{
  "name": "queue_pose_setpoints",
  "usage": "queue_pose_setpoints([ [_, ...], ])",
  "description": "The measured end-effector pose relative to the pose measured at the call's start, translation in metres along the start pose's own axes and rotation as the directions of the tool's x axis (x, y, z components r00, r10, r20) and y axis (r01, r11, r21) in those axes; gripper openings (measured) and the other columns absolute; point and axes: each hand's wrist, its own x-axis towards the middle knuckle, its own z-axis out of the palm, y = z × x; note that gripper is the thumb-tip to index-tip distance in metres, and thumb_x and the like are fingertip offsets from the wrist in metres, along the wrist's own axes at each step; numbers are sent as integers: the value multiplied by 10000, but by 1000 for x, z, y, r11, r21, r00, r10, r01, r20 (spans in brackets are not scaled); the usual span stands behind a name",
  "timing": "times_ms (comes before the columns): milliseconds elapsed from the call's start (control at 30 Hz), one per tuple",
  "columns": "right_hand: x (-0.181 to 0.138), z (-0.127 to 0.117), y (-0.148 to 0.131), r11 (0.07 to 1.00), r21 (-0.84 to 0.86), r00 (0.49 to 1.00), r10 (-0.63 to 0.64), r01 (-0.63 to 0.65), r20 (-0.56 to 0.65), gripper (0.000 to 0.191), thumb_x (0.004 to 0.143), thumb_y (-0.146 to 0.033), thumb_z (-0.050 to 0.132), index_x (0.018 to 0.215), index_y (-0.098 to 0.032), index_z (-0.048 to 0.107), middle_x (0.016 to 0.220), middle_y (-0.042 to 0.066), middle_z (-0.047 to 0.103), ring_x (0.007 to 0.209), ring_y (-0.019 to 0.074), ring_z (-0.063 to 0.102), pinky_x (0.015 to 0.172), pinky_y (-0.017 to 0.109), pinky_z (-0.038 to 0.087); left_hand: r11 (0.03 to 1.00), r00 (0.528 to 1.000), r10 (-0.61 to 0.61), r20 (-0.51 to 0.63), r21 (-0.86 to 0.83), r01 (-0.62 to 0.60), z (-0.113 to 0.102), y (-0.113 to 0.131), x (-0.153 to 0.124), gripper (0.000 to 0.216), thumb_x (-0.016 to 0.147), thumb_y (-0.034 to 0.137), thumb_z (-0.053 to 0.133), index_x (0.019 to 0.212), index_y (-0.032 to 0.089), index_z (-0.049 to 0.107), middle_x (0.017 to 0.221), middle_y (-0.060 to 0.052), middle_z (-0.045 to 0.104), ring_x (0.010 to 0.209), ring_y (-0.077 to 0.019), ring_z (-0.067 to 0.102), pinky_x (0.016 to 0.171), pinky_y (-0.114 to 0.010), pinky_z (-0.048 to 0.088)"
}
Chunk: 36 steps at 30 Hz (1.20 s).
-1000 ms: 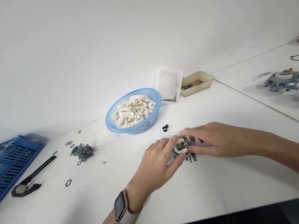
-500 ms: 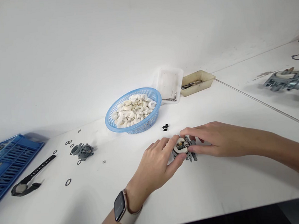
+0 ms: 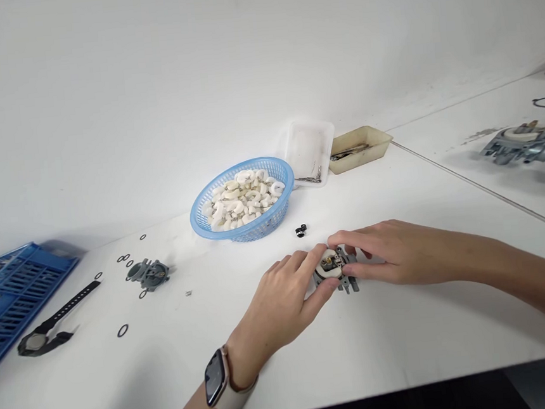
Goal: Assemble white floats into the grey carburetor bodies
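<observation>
A grey metal carburetor (image 3: 350, 283) lies on the white table between my two hands, its open side facing up. Set in it is a white C-shaped float (image 3: 330, 271), with brass parts showing in the middle. My left hand (image 3: 287, 292) grips the carburetor from the left, thumb and forefinger on the float's rim. From the right, my right hand (image 3: 382, 255) has its thumb and forefinger at the float's hinge side. Whatever small piece may be between those right fingertips is hidden. Just behind lie small black fittings (image 3: 301, 230).
Behind stands a blue basket (image 3: 196, 221) of white floats, beside a white tray (image 3: 307, 141) and a beige box (image 3: 368, 158). At left are another carburetor (image 3: 153, 275), black rings (image 3: 122, 331), a black watch (image 3: 36, 341) and a blue crate (image 3: 26, 277). Farther right sits another carburetor (image 3: 520, 144).
The view has shifted very slightly. Both hands keep nearly the same place on the carburetor, with only tiny finger movement.
</observation>
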Motion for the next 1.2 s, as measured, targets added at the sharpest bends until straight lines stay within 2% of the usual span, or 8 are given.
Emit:
queue_pose_setpoints([
  [433, 0, -1, -1, 1000, 21, 1000, 1, -1, 9, 509, 1045, -633, 426, 1407, -308, 575, 984, 28, 782, 769, 261, 688, 704, 363, 438, 1000, 1000, -9, 16, 3, 9, -1, 1, -1, 475, 1140, 481, 431, 1566, 276, 385, 1188, -81, 724, 1084, -287, 715, 954, -457, 582],
  [900, 0, -1, 0, 1000, 23, 1000, -11, 11, 7, 540, 1044, -661, 406, 1414, -303, 568, 961, 34, 763, 709, 242, 652, 676, 358, 427, 1000, 1000, -15, 24, 6, 15, 0, 1, 0, 499, 1141, 503, 414, 1584, 277, 366, 1220, -85, 722, 1115, -295, 706, 981, -477, 573],
  [1200, 1, 0, -1, 1000, 14, 1000, 6, -6, 14, 516, 1054, -642, 419, 1422, -311, 563, 998, 26, 779, 770, 255, 681, 713, 372, 439, 1000, 1000, 4, 11, 21, -4, 0, 0, -1, 486, 1142, 498, 411, 1568, 266, 380, 1192, -89, 734, 1102, -299, 716, 951, -466, 579],
])
